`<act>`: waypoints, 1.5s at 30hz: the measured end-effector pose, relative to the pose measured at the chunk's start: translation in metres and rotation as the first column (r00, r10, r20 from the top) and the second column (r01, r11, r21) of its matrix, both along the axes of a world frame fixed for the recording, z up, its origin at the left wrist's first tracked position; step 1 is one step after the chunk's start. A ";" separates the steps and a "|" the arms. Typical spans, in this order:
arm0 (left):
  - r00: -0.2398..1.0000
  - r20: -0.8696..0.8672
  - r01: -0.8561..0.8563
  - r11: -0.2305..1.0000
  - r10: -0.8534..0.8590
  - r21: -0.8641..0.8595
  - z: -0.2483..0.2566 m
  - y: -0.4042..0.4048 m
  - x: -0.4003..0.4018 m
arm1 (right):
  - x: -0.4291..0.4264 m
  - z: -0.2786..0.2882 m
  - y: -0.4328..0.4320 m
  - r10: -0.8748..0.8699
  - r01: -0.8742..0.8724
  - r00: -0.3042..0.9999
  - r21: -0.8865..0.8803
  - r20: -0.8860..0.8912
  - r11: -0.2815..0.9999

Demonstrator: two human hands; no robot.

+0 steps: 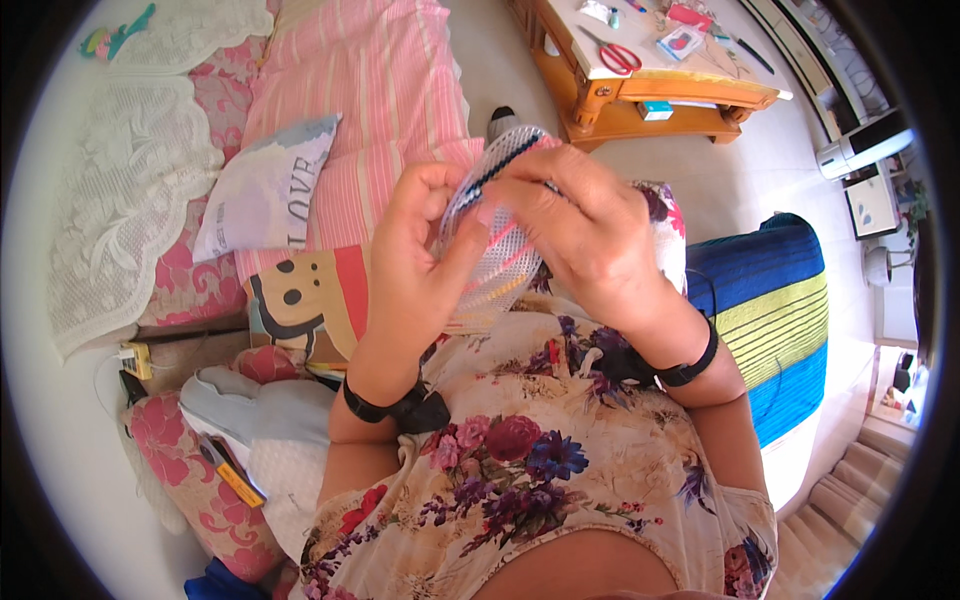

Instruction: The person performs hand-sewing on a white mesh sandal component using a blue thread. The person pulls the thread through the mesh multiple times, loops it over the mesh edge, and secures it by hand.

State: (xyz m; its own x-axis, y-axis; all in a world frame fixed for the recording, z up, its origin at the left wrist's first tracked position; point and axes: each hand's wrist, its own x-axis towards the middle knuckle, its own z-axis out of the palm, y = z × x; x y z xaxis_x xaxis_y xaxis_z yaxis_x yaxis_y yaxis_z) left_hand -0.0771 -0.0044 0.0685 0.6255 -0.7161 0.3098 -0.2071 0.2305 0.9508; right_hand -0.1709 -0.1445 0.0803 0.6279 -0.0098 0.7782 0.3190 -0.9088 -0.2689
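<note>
A white plastic mesh canvas (499,259), worked with rows of dark blue, pink and yellow yarn, is held up in front of my chest. My left hand (416,255) grips its left edge between thumb and fingers. Near the top, my right hand (581,225) pinches the mesh beside the dark blue row, with thumb and index finger together. Whether a needle is between those fingertips cannot be told. Both wrists carry black straps. The lower part of the mesh lies close to my floral dress (525,450).
A wooden coffee table (660,88) at the upper right bears red-handled scissors (619,58) and small packets. To the left is a sofa with a striped pink cover (352,82) and a printed cushion (270,195). A stool with a striped cover (765,300) stands at the right.
</note>
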 end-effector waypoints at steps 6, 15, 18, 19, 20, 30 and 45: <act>0.998 -0.056 -0.020 0.993 0.026 0.114 -0.021 0.000 0.000 | -0.004 -0.016 0.001 -0.049 0.049 0.999 0.073 -0.008 0.996; 0.997 0.012 0.082 0.996 -0.082 0.022 -0.008 -0.008 0.003 | -0.008 0.003 0.002 -0.103 0.095 0.990 0.087 0.091 0.992; 0.996 -0.011 0.084 0.996 -0.084 0.034 -0.008 -0.003 0.008 | -0.018 -0.009 -0.015 -0.114 0.046 0.990 0.563 0.086 0.825; 0.994 -0.062 0.095 0.994 -0.092 0.048 -0.008 -0.001 0.007 | -0.022 -0.009 -0.022 -0.103 0.082 0.995 0.692 -0.011 0.717; 0.989 -0.113 0.104 0.993 -0.096 0.062 -0.009 0.001 0.007 | -0.021 -0.025 -0.031 0.075 0.004 0.995 0.751 -0.071 0.660; 0.897 -0.344 0.290 0.957 -0.277 -0.014 -0.006 -0.011 -0.016 | -0.027 -0.043 -0.013 0.549 -0.154 0.815 0.983 0.183 -0.100; 0.827 -0.484 0.158 0.943 -0.288 -0.292 -0.002 0.024 0.024 | -0.085 -0.098 -0.136 -0.017 -0.382 0.890 0.727 0.455 -0.571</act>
